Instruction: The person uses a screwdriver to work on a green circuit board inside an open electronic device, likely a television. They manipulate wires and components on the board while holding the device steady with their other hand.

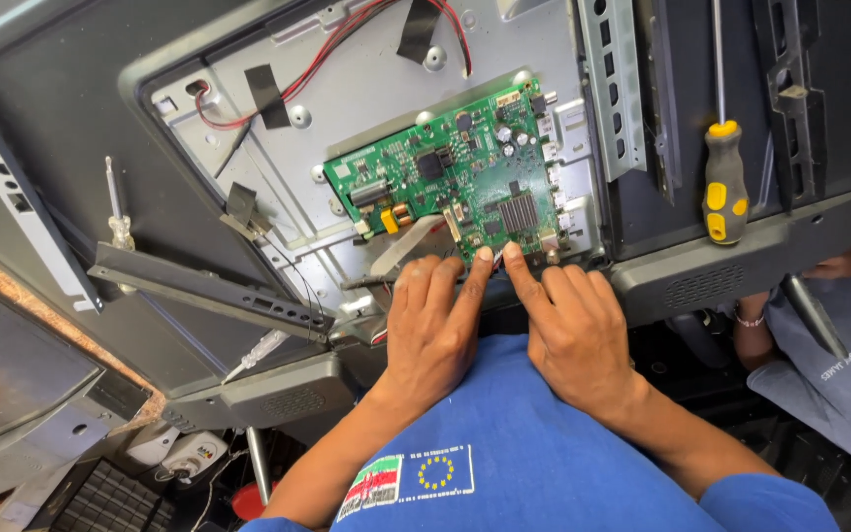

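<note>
where green circuit board (455,182) ends, left hand (432,330) and right hand (571,330) fingers extended, index fingertips (486,255) touching near edge, gripping nothing.

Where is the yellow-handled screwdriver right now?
In the head view, the yellow-handled screwdriver lies on the dark back cover at upper right, right of the green circuit board, beyond the right hand.

Glossy green circuit board (455,177) with ribbed metal heatsink (517,212), centre frame. Matt grey sheet-metal back panel (366,99) around it. Yellow-and-grey plastic screwdriver handle (725,182), upper right. Matt black plastic casing (71,128), left.
</note>
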